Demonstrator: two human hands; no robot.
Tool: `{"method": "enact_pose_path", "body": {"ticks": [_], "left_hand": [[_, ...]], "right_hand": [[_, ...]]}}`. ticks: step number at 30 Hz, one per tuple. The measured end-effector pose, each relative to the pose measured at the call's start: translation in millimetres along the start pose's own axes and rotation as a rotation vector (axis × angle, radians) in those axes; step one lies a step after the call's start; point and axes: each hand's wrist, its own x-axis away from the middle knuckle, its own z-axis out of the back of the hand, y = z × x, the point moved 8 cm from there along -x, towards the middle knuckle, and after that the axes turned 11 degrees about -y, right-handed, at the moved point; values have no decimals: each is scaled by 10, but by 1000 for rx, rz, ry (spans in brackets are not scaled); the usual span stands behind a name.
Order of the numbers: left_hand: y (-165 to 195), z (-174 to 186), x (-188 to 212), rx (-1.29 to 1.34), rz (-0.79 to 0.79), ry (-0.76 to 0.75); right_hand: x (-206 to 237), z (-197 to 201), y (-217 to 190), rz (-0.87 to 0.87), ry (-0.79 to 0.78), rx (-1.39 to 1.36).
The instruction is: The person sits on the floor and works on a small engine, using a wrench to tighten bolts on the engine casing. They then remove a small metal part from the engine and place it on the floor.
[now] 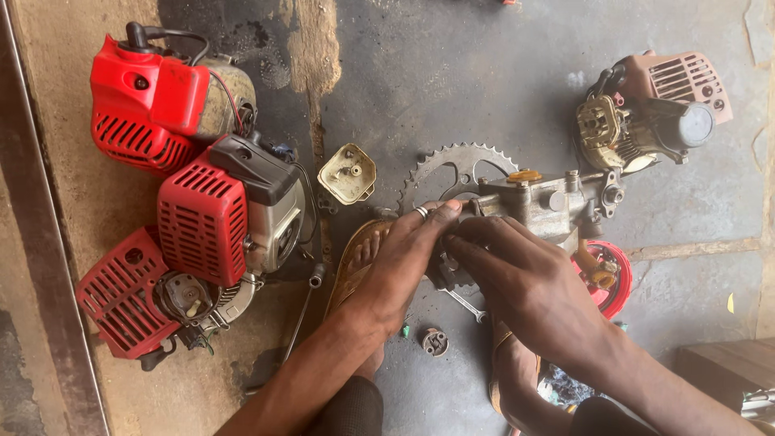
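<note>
Head view: hands (pixel 476 270) hide pump body (pixel 541 206).

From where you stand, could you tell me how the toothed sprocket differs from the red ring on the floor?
The sprocket is bare grey metal with teeth round its rim; the red ring is bright red and smooth-edged. The sprocket lies beyond the left hand; the red ring lies beside the right hand, partly hidden. Both are round and lie flat on the floor.

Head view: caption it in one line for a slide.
Both hands, left and right, work a grey metal pump body beside three red small engines.
</note>
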Motion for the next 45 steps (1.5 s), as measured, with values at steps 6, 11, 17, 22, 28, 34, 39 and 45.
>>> {"method": "enact_pose_path", "body": {"ticks": [6, 11, 17, 22, 28, 34, 39, 45], "left_hand": [[79, -44, 28, -28, 40, -7], [113, -57, 20, -25, 6, -47], [66, -42, 73, 88, -44, -113], [30, -31, 101, 91, -38, -130], [-13, -9, 114, 60, 9, -23], [47, -3, 138, -22, 0, 78], [81, -71, 90, 77, 0, 167], [126, -159, 79, 50, -9, 138]], "right_hand": [[-82, -25, -61, -56, -79, 55], [-140, 59, 22, -50, -67, -57], [-182, 84, 153, -159, 48, 104], [-148, 96, 222, -138, 80, 81], [-87, 58, 310, -196, 60, -53], [354, 439, 462, -293, 125, -162], [1769, 927, 1138, -715, 564, -22], [2682, -13, 2450, -1030, 423, -80]]}}
